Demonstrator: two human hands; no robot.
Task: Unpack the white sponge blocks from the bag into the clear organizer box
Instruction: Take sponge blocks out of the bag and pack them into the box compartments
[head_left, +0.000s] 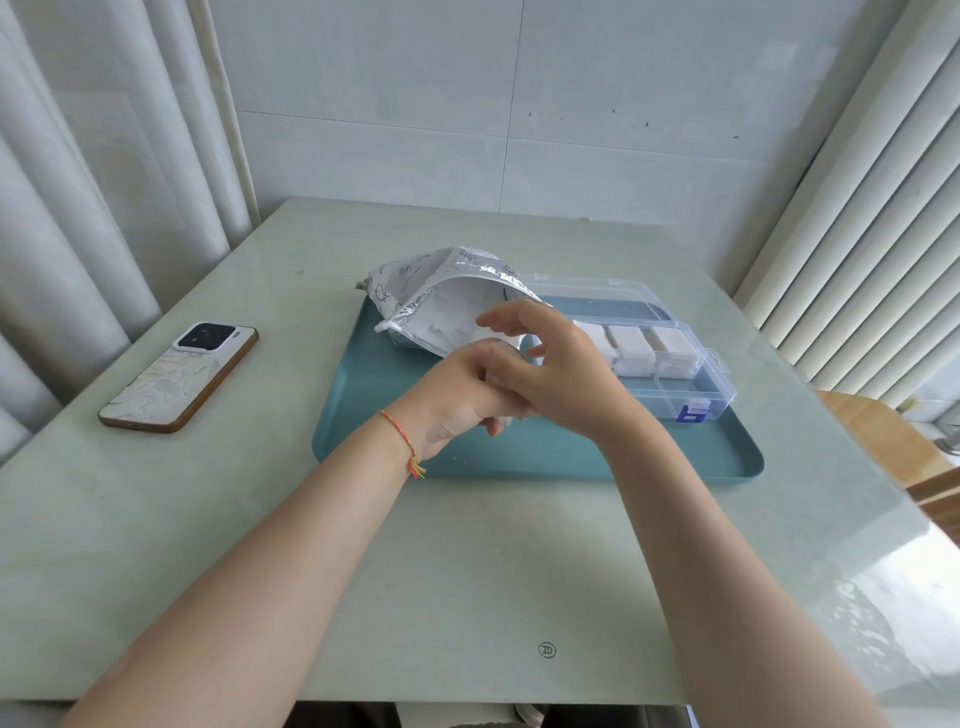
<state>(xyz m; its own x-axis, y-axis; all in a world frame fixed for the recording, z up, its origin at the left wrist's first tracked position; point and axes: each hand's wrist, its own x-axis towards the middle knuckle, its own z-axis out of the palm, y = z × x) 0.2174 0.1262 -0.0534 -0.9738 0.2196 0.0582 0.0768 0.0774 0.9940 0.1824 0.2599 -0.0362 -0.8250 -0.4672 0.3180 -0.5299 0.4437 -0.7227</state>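
Note:
An open foil-lined bag lies at the back left of the teal tray, with white sponge blocks showing in its mouth. To its right stands the clear organizer box, lid open, and several white sponge blocks fill its back row. My left hand is curled round a white sponge block above the tray, just in front of the bag. My right hand lies over the left hand's fingers with its own fingers spread and slightly bent. Whether it touches the block is hidden.
A phone lies face down on the pale green table, left of the tray. Curtains hang on both sides and a tiled wall stands behind. A wooden chair back shows at the right edge.

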